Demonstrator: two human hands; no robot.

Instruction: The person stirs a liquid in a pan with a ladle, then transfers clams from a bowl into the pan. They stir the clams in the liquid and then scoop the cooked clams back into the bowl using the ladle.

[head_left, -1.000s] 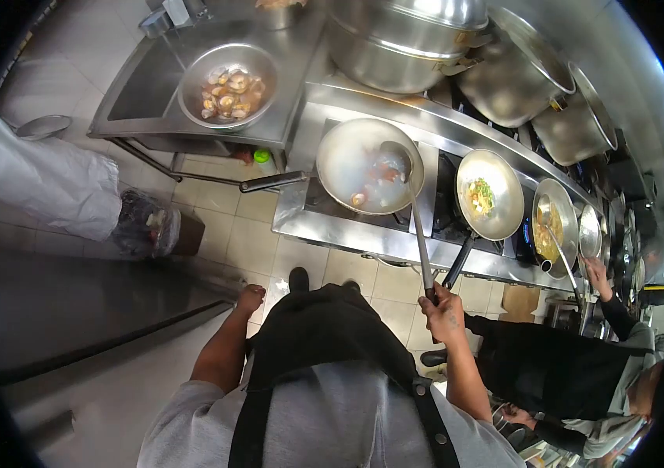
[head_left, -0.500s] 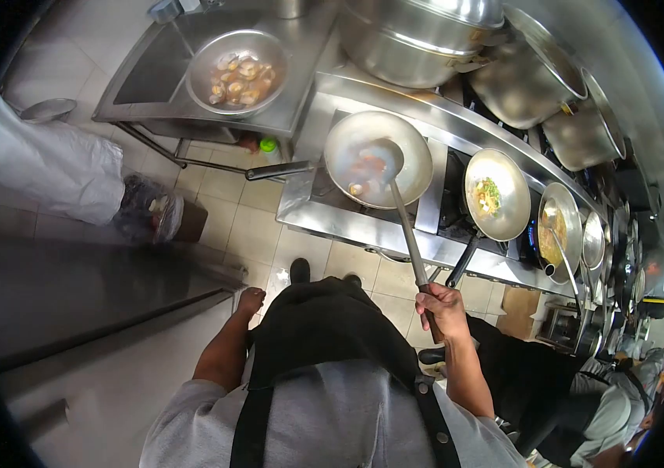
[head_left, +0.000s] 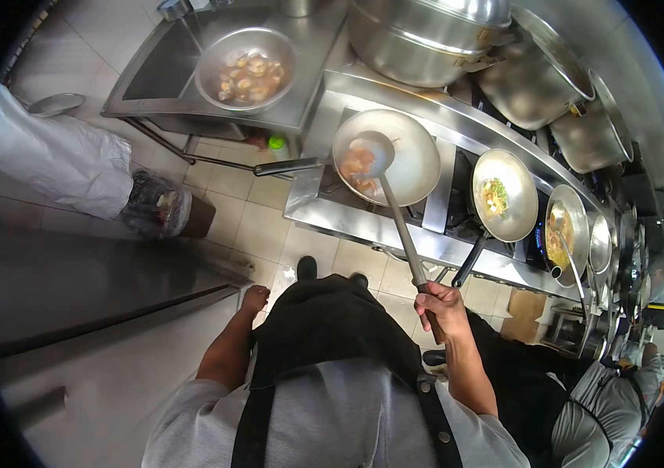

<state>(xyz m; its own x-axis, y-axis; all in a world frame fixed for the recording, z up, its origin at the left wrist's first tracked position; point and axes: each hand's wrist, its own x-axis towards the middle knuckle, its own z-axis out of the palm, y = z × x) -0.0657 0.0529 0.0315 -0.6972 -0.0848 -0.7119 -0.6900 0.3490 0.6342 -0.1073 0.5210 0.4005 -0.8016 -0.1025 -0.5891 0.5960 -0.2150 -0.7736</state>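
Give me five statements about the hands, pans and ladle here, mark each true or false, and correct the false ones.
1. The right hand grips the ladle by its handle. True.
2. The left hand holds the leftmost pan by its handle. False: it is apart from that handle.
3. The ladle's bowl is in the leftmost pan. True.
4. The metal bowl stands on the stove. False: it stands on the steel counter.
5. The pan with green bits has a black handle. True.
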